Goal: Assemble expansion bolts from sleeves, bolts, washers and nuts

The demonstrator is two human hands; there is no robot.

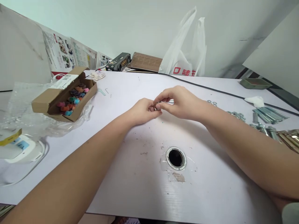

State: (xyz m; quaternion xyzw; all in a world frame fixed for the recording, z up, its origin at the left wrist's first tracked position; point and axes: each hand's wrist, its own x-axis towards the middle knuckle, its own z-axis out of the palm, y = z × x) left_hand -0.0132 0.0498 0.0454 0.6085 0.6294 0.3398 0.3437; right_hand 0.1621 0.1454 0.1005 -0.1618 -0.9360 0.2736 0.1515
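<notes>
My left hand (143, 111) rests low over the white table, fingers curled closed around a silver metal bolt (171, 101). Only part of the shiny shaft shows, in the gap under my right hand (178, 101). The right thumb and fingertips are pinched together on the metal right at the left fingertips, so the two hands meet. Fingers cover the bolt's end, and whether a small nut or washer is there I cannot tell.
Nuts (236, 115), long bolts (271, 115) and thicker bolts (263, 128) lie at right. On the left stands an open cardboard box (85, 96) of colourful caps. A round hole (176, 158) pierces the table (130, 186) near me. Behind, a black cable (201, 84) runs before a white plastic bag (184, 56).
</notes>
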